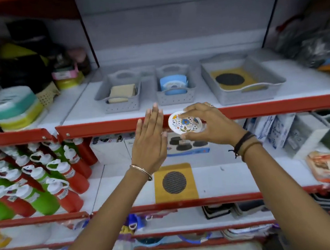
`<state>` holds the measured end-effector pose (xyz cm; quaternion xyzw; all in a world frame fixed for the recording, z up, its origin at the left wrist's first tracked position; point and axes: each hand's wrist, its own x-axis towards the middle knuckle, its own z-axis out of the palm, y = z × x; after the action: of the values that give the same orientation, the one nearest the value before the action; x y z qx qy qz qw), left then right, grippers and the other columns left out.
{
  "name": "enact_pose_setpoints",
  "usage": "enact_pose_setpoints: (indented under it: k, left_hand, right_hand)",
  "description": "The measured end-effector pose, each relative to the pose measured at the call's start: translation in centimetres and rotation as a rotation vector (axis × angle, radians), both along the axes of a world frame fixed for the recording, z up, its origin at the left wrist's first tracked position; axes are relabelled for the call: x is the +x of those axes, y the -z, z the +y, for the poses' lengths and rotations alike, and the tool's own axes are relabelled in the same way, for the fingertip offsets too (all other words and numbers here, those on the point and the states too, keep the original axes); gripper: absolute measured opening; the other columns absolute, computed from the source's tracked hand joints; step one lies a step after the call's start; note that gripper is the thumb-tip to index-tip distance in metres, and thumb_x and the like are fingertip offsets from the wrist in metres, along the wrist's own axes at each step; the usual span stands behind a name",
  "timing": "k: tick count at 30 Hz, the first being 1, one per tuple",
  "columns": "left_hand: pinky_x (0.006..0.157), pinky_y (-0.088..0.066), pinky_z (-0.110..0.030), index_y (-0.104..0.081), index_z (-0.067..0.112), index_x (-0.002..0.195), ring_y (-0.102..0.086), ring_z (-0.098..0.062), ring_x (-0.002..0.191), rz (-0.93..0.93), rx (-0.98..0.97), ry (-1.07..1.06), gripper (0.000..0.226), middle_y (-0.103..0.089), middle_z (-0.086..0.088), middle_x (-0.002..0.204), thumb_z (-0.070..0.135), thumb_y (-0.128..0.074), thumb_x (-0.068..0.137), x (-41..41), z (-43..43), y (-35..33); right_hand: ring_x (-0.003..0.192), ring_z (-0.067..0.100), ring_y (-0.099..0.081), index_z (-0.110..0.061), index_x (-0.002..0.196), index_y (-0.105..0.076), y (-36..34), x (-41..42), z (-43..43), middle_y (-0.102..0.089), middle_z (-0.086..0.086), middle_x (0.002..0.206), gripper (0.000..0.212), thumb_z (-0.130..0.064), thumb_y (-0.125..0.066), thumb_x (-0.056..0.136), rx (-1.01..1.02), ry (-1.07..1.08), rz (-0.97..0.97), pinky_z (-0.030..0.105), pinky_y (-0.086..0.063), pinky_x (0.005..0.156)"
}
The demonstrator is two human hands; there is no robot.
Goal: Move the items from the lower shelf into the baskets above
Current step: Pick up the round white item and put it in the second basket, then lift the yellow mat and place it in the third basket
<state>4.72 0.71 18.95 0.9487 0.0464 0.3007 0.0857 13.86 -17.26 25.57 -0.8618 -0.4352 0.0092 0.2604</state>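
Note:
My right hand (210, 123) grips a small round white dish with a floral print (184, 123), held in front of the upper shelf's red edge. My left hand (150, 142) is flat with fingers straight, just left of the dish and holding nothing. Three grey baskets stand on the upper shelf: the left basket (122, 105) holds beige pads, the middle basket (176, 98) holds blue round items, the wide right basket (258, 92) holds a yellow card with a black disc. On the lower shelf lies another yellow card with a black mesh disc (175, 182).
Red and green bottles with white caps (35, 179) fill the lower shelf's left side. A box with black discs (186, 146) stands behind my hands. A white divided organiser (327, 130) and printed packs sit at the right. Stacked containers (13, 108) crowd the upper left.

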Motion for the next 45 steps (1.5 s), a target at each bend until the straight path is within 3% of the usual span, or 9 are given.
enact_pose_setpoints:
  k: [8,15,19,22,27,30,34,38,45]
  left_hand:
    - [0.120,-0.001,-0.034,-0.020,0.011,0.148,-0.004,-0.012,0.147,-0.060,0.025,0.150,0.061,-0.016,-0.004,0.159,0.029,-0.018,0.090,6.4,3.6,-8.3]
    - [0.118,-0.020,-0.039,-0.046,0.012,0.134,-0.028,-0.022,0.143,0.234,0.072,0.169,0.044,-0.042,-0.011,0.148,0.014,-0.035,0.092,13.2,6.3,-10.5]
    - [0.101,-0.037,-0.037,-0.062,0.009,0.115,-0.052,-0.031,0.118,0.347,0.113,0.170,0.035,-0.061,-0.013,0.125,0.016,-0.034,0.094,15.2,6.4,-10.3]
    - [0.098,-0.035,-0.038,-0.066,0.009,0.104,-0.055,-0.031,0.109,0.416,0.111,0.150,0.036,-0.064,-0.010,0.117,0.018,-0.033,0.094,15.9,6.5,-10.0]
    - [0.113,-0.022,-0.042,-0.065,0.010,0.094,-0.055,-0.027,0.109,0.470,0.131,0.119,0.034,-0.066,-0.009,0.110,0.021,-0.033,0.092,16.5,6.3,-10.3]
    - [0.115,-0.019,-0.042,-0.063,0.013,0.104,-0.052,-0.027,0.118,0.363,0.093,0.138,0.033,-0.063,-0.008,0.120,0.022,-0.034,0.091,15.3,5.5,-10.9]
    - [0.099,-0.041,-0.039,-0.062,0.009,0.110,-0.057,-0.025,0.108,-0.120,-0.100,0.222,0.039,-0.065,-0.009,0.115,0.018,-0.035,0.082,11.1,4.0,-10.1]
    - [0.088,-0.036,-0.034,-0.065,0.005,0.098,-0.053,-0.018,0.101,-0.500,-0.166,0.242,0.027,-0.067,-0.010,0.104,0.006,-0.042,0.083,5.3,2.5,-6.0]
    - [0.085,-0.035,-0.030,-0.065,0.004,0.097,-0.051,-0.018,0.100,-0.228,-0.222,0.169,0.027,-0.065,-0.013,0.102,0.010,-0.041,0.086,-0.8,1.5,5.5]
  right_hand:
    - [0.116,0.021,-0.054,-0.017,0.117,-0.064,-6.1,6.5,4.5,-0.062,0.006,0.124,0.051,-0.040,-0.076,0.072,0.127,0.018,-0.110,0.026,-0.038,0.098]
    - [0.112,0.020,-0.057,-0.020,0.118,-0.062,-5.9,12.2,8.7,-0.061,0.004,0.126,0.054,-0.047,-0.073,0.072,-0.031,0.129,-0.042,0.024,-0.041,0.091]
    - [0.111,0.019,-0.057,-0.012,0.114,-0.063,-4.8,13.5,9.1,-0.062,0.004,0.124,0.043,-0.039,-0.069,0.080,-0.074,0.136,0.015,0.021,-0.037,0.087]
    - [0.106,0.018,-0.058,-0.012,0.098,-0.071,-4.5,13.9,9.3,-0.064,-0.002,0.116,0.031,-0.038,-0.063,0.084,-0.120,0.128,0.012,0.028,-0.036,0.091]
    - [0.101,0.026,-0.064,-0.010,0.093,-0.073,-4.8,14.0,9.2,-0.071,0.007,0.111,0.027,-0.029,-0.055,0.089,-0.166,0.146,-0.020,0.048,-0.042,0.100]
    - [0.101,0.018,-0.062,-0.012,0.108,-0.068,-4.9,13.5,8.5,-0.067,0.006,0.115,0.027,-0.028,-0.059,0.089,0.056,0.134,-0.062,0.035,-0.049,0.095]
    - [0.089,0.009,-0.060,-0.009,0.106,-0.067,-5.1,9.1,6.8,-0.068,0.008,0.105,0.024,-0.023,-0.061,0.087,0.435,0.099,-0.254,0.025,-0.050,0.084]
    - [0.088,0.005,-0.063,-0.009,0.100,-0.069,-2.7,3.3,5.1,-0.068,0.001,0.098,0.018,-0.019,-0.065,0.086,0.603,0.025,-0.072,0.014,-0.050,0.081]
    - [0.087,0.008,-0.063,-0.010,0.102,-0.069,7.7,-1.1,2.8,-0.067,0.004,0.098,0.017,-0.016,-0.064,0.087,0.475,0.047,0.267,0.013,-0.051,0.079]
